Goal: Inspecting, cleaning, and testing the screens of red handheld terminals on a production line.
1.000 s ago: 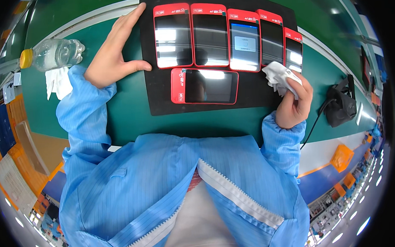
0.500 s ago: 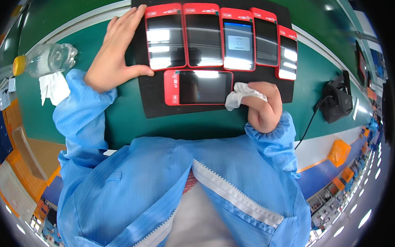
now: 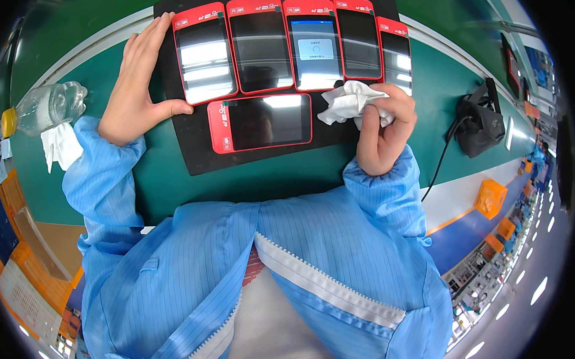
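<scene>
Several red-framed handheld devices stand side by side on a black mat. My left hand lies with fingers stretched along the outer edge of the leftmost device, its thumb pointing out below that device's corner. One device in the row has a lit blue screen; the dark device beside it shows only reflections. Below the row, another red device lies sideways. In my right hand, thumb and fingers pinch a crumpled white cloth, held right of the sideways device and just under the row.
At the left lie a clear plastic bottle with a yellow cap and a white tissue. A black device with a cable sits on the green table at the right. An orange box is beyond it.
The white cloth, in my right hand, has moved up from the sideways device's right end toward the row. My left hand stays beside the leftmost device. The whole view has shifted slightly.
</scene>
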`<action>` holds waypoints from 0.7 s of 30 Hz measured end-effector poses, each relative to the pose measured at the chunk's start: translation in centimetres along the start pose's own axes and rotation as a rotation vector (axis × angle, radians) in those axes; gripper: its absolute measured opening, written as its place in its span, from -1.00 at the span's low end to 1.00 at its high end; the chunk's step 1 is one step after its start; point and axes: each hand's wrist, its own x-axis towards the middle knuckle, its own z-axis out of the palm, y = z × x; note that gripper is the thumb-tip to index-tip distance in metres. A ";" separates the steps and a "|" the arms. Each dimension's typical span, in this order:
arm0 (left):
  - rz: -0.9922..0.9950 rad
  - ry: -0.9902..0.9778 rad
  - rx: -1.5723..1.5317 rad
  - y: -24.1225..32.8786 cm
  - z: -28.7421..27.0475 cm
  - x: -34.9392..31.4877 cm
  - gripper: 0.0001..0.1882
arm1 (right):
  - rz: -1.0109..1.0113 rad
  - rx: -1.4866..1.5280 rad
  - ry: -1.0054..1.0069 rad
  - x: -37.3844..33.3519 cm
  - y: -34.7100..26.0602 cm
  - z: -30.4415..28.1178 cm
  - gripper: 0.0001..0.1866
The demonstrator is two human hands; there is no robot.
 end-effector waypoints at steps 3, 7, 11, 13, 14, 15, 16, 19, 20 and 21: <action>-0.001 0.001 0.013 0.0 0.0 0.0 0.35 | 0.040 0.138 0.122 -0.1 0.3 0.5 -0.57; 0.005 0.002 0.020 -0.1 0.1 -0.2 0.36 | 0.118 0.095 0.137 0.4 0.0 -0.2 -0.57; -0.014 0.002 0.015 -0.2 0.1 -0.2 0.38 | 0.128 -0.008 0.058 1.1 -0.2 -0.3 -0.63; -0.022 0.002 0.016 -0.2 0.1 -0.2 0.39 | 0.124 0.006 0.059 1.1 -0.2 -0.3 -0.62; -0.023 0.001 0.012 -0.2 0.1 -0.2 0.39 | 0.110 0.016 0.072 1.0 -0.1 -0.4 -0.61; -0.025 0.002 0.008 -0.2 0.1 -0.2 0.39 | 0.096 0.025 0.085 0.8 0.0 -0.4 -0.60; -0.025 0.002 0.008 -0.2 0.1 -0.2 0.39 | 0.096 0.026 0.085 0.5 0.0 -0.4 -0.60; -0.019 0.001 0.020 -0.2 0.1 -0.3 0.40 | 0.227 0.181 0.105 0.2 -0.3 -0.5 -0.54; -0.019 0.005 0.023 -0.2 0.1 -0.3 0.40 | 0.228 0.181 0.106 0.2 -0.2 -0.5 -0.54; -0.020 0.008 0.027 -0.2 0.1 -0.3 0.40 | 0.228 0.184 0.108 0.1 -0.1 -0.5 -0.55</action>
